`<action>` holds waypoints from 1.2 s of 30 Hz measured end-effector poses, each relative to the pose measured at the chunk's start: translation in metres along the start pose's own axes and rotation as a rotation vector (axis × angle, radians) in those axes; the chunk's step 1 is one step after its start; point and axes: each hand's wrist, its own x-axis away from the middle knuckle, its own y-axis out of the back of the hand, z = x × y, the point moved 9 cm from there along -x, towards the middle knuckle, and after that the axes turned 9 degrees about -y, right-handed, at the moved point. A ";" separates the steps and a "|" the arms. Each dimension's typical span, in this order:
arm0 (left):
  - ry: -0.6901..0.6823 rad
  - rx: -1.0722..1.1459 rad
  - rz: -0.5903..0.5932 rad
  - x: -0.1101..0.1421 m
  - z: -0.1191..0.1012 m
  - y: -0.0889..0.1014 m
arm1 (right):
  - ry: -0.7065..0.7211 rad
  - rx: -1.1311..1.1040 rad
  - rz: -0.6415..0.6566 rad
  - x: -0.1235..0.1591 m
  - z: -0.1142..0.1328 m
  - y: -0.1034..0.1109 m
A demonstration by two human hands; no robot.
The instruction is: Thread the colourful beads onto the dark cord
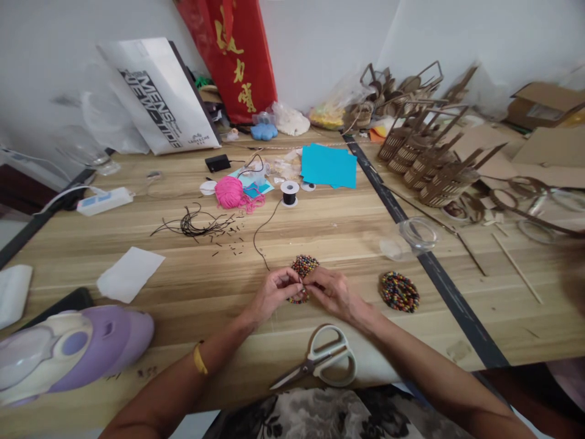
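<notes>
My left hand point(273, 292) and my right hand point(332, 291) meet at the middle of the wooden table point(192, 286), both pinched on a round mat of multicoloured beads point(304, 266). A thin black cord point(264, 235) runs from the mat up to a small spool of black thread point(289, 193). A second beaded mat point(399, 291) lies flat to the right of my right hand. White-handled scissors point(323, 361) lie shut at the table's near edge, just below my hands.
A purple and white appliance point(68, 350) sits at the near left, beside white paper point(129, 274). Cut black cord pieces point(198, 225), pink yarn point(230, 192), blue paper point(329, 165), a clear lid point(418, 234), bags and wooden baskets point(429, 164) fill the far side.
</notes>
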 end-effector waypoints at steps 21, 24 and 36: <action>0.022 0.075 -0.002 0.000 0.002 0.000 | -0.025 -0.085 0.005 0.000 0.007 0.002; 0.027 0.066 -0.020 0.000 0.001 0.001 | -0.010 -0.083 0.003 0.000 0.010 0.003; -0.009 0.025 -0.072 -0.001 -0.001 0.007 | 0.158 0.107 0.083 0.007 0.026 -0.008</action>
